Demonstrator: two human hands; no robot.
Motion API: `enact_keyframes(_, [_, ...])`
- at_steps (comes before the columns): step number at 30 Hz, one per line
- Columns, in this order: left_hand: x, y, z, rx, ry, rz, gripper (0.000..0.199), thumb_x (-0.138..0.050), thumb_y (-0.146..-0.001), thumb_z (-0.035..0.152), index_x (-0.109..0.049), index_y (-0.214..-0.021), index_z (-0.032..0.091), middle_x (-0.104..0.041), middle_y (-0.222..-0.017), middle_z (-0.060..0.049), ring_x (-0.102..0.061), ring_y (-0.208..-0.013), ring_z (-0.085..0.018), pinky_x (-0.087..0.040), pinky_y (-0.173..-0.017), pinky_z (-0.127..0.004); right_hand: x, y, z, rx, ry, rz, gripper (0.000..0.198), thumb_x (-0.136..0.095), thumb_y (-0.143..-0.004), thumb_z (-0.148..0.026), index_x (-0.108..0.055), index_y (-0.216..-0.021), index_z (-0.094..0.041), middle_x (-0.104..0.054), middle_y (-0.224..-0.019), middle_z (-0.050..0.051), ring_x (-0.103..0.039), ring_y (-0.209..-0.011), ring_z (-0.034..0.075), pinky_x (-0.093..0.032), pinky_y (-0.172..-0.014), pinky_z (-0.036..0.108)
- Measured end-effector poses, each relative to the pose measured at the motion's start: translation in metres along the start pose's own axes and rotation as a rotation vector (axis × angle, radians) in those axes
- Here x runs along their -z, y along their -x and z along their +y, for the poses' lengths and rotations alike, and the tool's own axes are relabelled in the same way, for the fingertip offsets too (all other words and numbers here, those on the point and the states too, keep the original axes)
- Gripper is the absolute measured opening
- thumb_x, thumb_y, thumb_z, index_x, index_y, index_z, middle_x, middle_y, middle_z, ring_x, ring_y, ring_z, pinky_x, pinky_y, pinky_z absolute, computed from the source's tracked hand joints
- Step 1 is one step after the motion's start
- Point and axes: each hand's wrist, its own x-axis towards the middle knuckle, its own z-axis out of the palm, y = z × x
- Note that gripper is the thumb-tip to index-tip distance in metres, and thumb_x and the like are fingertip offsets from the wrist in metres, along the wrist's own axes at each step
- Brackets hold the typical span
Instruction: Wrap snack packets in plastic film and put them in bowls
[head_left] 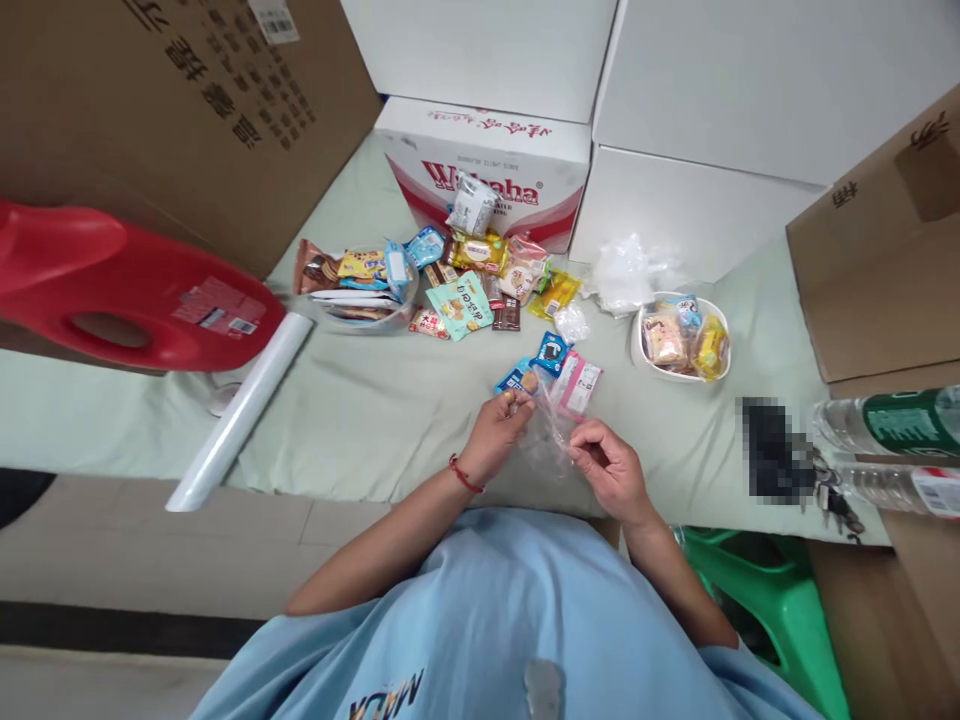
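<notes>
A clear plastic bag (pixel 551 440) is stretched between my two hands, low over the table's front part. My left hand (pixel 499 430), a red cord at its wrist, pinches one side of the bag. On the other side, my right hand (pixel 609 470) grips the bag between thumb and fingers. Just beyond lie a dark blue snack packet (pixel 552 352), a light blue packet (pixel 516 378) and a pink and white packet (pixel 579 383). The bag partly covers their near edges. Whether anything is inside the bag, I cannot tell.
Behind are a heap of wrapped snacks (pixel 461 303), a filled clear bowl (pixel 360 318) and a white bowl (pixel 643 365) with snacks. Plastic bags (pixel 622 275) lie back right. A white roll (pixel 240 410) and red jug (pixel 142 290) stand left; bottles (pixel 911 420) and keys (pixel 836 500) right.
</notes>
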Motion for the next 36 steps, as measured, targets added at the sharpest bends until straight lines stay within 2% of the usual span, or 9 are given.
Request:
enact_keyframes(5, [0.005,0.004,0.002,0.075,0.158,0.128,0.033,-0.071,-0.074,0.046,-0.049,-0.080,0.022,-0.034,-0.057,0.011,-0.027,-0.047,-0.007,-0.026,-0.047,-0.022,0.018,0.014,0.009,-0.135,-0.046,0.071,0.018,-0.067,-0.096,-0.041,-0.064,-0.089,-0.024,-0.059,-0.080,-0.001,-0.052,-0.069,0.014,-0.042,-0.063,0.026])
enact_keyframes(9, [0.015,0.012,0.003,0.020,-0.008,0.104,0.036,-0.066,-0.080,0.055,-0.056,-0.078,0.021,-0.038,-0.057,0.009,-0.029,-0.051,-0.008,-0.026,-0.050,-0.023,0.027,0.015,0.012,-0.252,-0.018,-0.003,0.028,-0.065,-0.095,-0.052,-0.067,-0.097,-0.024,-0.062,-0.078,0.000,-0.054,-0.069,0.016,-0.045,-0.065,0.028])
enact_keyframes(11, [0.020,0.017,0.003,-0.054,-0.128,0.082,0.041,-0.062,-0.084,0.059,-0.061,-0.076,0.020,-0.044,-0.060,0.006,-0.036,-0.057,-0.010,-0.030,-0.055,-0.024,0.027,0.010,0.010,-0.278,0.006,0.030,0.035,-0.060,-0.097,-0.058,-0.067,-0.102,-0.024,-0.065,-0.082,0.001,-0.057,-0.073,0.018,-0.046,-0.068,0.029])
enact_keyframes(16, [0.029,0.027,0.002,-0.174,-0.273,0.048,0.044,-0.056,-0.091,0.059,-0.063,-0.073,0.019,-0.044,-0.061,0.004,-0.037,-0.061,-0.012,-0.030,-0.058,-0.025,0.009,-0.017,0.001,-0.236,0.106,0.042,0.044,-0.057,-0.095,-0.065,-0.069,-0.104,-0.024,-0.064,-0.086,0.002,-0.054,-0.075,0.018,-0.043,-0.069,0.029])
enact_keyframes(20, [0.048,0.031,0.005,-0.209,-0.263,0.095,0.045,-0.053,-0.094,0.058,-0.069,-0.081,0.018,-0.051,-0.064,0.003,-0.042,-0.063,-0.013,-0.034,-0.060,-0.025,-0.016,-0.039,0.000,-0.259,0.110,0.058,0.035,-0.069,-0.090,-0.056,-0.067,-0.087,-0.021,-0.057,-0.074,-0.003,-0.048,-0.068,0.014,-0.038,-0.066,0.026])
enact_keyframes(25, [0.093,0.028,-0.005,-0.130,-0.137,0.260,0.051,-0.048,-0.096,0.064,-0.074,-0.096,0.020,-0.044,-0.058,0.004,-0.043,-0.059,-0.014,-0.037,-0.059,-0.025,-0.036,-0.053,0.008,-0.318,-0.043,0.296,0.039,-0.075,-0.083,-0.056,-0.059,-0.078,-0.021,-0.052,-0.069,-0.005,-0.042,-0.062,0.012,-0.037,-0.060,0.024])
enact_keyframes(29, [0.124,0.025,-0.016,-0.039,0.067,0.254,0.053,-0.049,-0.093,0.068,-0.072,-0.102,0.021,-0.032,-0.057,0.006,-0.033,-0.051,-0.012,-0.030,-0.050,-0.026,-0.039,-0.057,0.011,-0.386,-0.068,0.366,0.046,-0.078,-0.076,-0.062,-0.057,-0.084,-0.023,-0.056,-0.075,-0.004,-0.048,-0.063,0.013,-0.043,-0.056,0.025])
enact_keyframes(33, [0.144,0.023,-0.012,0.070,0.233,0.210,0.050,-0.053,-0.091,0.066,-0.069,-0.104,0.021,-0.041,-0.066,0.004,-0.028,-0.048,-0.009,-0.024,-0.046,-0.025,-0.034,-0.062,0.009,-0.434,-0.019,0.404,0.049,-0.078,-0.075,-0.065,-0.053,-0.087,-0.025,-0.057,-0.069,-0.006,-0.047,-0.051,0.012,-0.035,-0.043,0.024])
enact_keyframes(36, [0.152,0.020,-0.006,0.081,0.199,0.170,0.047,-0.051,-0.092,0.064,-0.068,-0.106,0.022,-0.049,-0.072,0.002,-0.027,-0.046,-0.008,-0.025,-0.045,-0.026,-0.031,-0.066,0.006,-0.432,0.043,0.366,0.047,-0.073,-0.079,-0.066,-0.050,-0.087,-0.026,-0.056,-0.063,-0.007,-0.045,-0.045,0.011,-0.030,-0.040,0.025])
